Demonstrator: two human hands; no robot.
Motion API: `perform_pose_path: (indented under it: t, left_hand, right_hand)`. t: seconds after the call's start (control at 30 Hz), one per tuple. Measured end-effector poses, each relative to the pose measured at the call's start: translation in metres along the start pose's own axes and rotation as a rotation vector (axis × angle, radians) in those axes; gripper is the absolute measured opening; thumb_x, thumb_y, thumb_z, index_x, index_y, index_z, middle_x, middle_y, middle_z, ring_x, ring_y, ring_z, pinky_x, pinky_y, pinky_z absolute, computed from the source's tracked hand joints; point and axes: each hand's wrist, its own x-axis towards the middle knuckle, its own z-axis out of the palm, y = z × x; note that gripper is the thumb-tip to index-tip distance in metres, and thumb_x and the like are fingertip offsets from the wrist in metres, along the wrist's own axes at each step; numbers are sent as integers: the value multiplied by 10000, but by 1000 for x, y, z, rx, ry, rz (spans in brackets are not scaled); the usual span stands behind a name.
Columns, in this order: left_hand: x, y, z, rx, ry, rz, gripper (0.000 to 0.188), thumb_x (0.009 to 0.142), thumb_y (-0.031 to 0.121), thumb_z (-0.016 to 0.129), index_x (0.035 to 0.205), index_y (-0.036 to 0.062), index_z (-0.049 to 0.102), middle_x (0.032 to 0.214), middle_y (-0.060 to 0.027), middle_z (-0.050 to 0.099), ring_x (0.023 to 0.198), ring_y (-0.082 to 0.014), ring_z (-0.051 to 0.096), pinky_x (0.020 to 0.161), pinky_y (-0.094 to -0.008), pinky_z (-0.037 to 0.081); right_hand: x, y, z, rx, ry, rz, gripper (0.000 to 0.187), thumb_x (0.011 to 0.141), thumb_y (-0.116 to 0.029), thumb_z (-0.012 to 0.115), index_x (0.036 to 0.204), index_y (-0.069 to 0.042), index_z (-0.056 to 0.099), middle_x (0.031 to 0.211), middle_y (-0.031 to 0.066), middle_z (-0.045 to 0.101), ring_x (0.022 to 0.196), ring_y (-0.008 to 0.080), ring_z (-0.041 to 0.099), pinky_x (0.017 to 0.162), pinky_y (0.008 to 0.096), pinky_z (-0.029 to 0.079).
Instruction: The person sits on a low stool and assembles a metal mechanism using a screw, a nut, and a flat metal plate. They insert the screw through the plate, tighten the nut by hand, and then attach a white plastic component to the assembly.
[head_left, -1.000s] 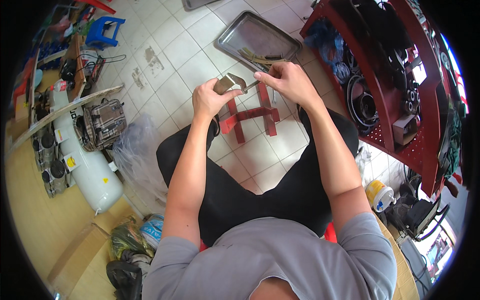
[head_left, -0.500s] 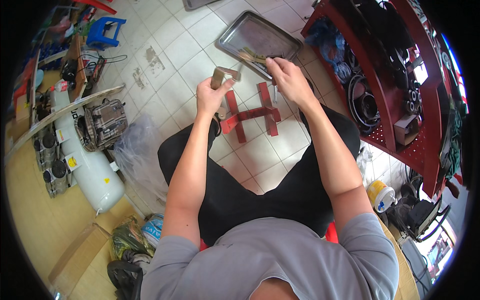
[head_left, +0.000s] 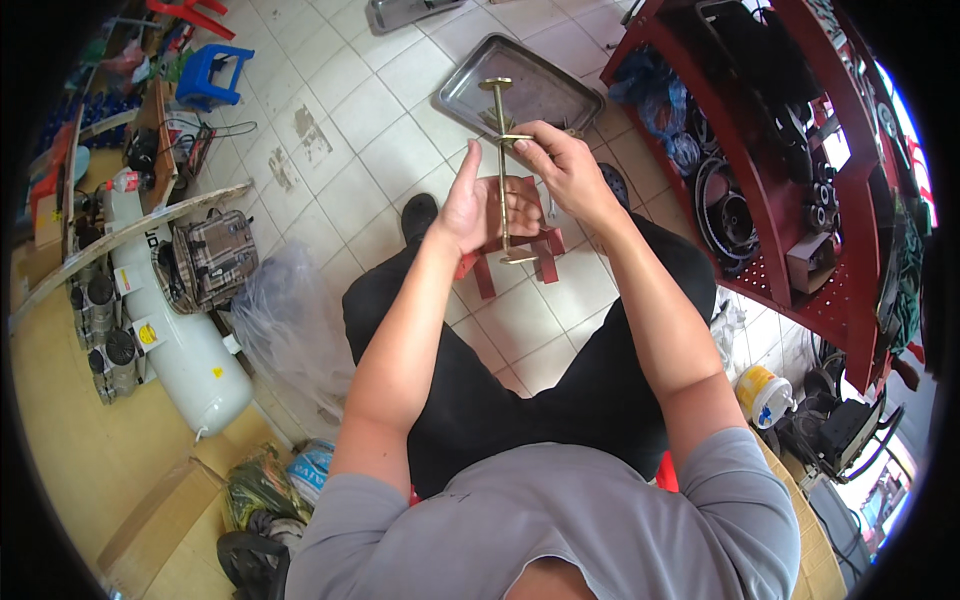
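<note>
A long brass-coloured metal rod [head_left: 503, 190] with flat flanged ends stands out over the floor between my knees, one end toward the tray and the other toward my body. My right hand [head_left: 570, 168] is closed, pinching a short flat crosspiece partway along the rod. My left hand [head_left: 478, 212] is open, palm up, its fingers extended behind the rod; whether they touch it I cannot tell. Below both hands stands a red metal stand [head_left: 545, 258], partly hidden by the left hand. Beyond them a grey metal tray [head_left: 468, 82] rests on the tiles with small parts at its near right side.
A red shelf rack [head_left: 735, 265] holding belts, rings and a box rises at the right. On the left are a white cylindrical tank [head_left: 200, 375], a plaid bag [head_left: 215, 255] and clear plastic sheeting [head_left: 285, 310]. A blue stool [head_left: 207, 75] is farther off.
My left hand has opened and moved right, no longer gripping a brass-coloured piece. My right hand has come away from the tray's near side and now holds the rod up in front of me.
</note>
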Motion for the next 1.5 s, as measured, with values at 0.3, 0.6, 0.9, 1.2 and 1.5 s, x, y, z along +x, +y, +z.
perform_pose_path:
  t: [0.3,0.6,0.9,1.2,1.5]
  left_hand:
    - [-1,10,-58,242,262,473,663,958,615,303,1078,33,599,920,-52,613,798,-149,579,754,-328,441]
    - [-21,21,-38,2,146,535,481,961,442,486,1177,22,577,1046,-102,650,886,-187,634,747,-297,470]
    - [-10,11,-65,213,127,327,496,973,425,400,1188,8,559,1075,-103,634,956,-222,618,782,-343,472]
    - [-6,9,-70,327,165,272,507,967,429,380,1198,12,551,1024,-96,640,925,-201,611,775,-335,466]
    - [-8,9,-63,267,229,229,510,962,448,413,1117,-4,590,986,-75,641,843,-185,627,703,-297,452]
  right_hand:
    - [-6,-7,4,294,-487,298,299,1000,-315,467,1018,-32,561,896,32,631,769,102,618,644,251,483]
    - [-3,3,-1,395,-452,348,319,987,-351,471,989,-47,566,764,-3,599,605,52,556,491,206,414]
    - [-5,0,-2,316,-450,334,319,985,-355,476,957,-49,561,735,-8,569,608,63,530,479,229,413]
    - [-7,-4,-2,346,-468,342,330,985,-344,486,932,-28,562,704,-8,525,589,71,484,534,236,427]
    - [-7,-8,-2,328,-467,346,325,986,-333,484,943,-23,570,714,-9,513,622,74,467,555,241,430]
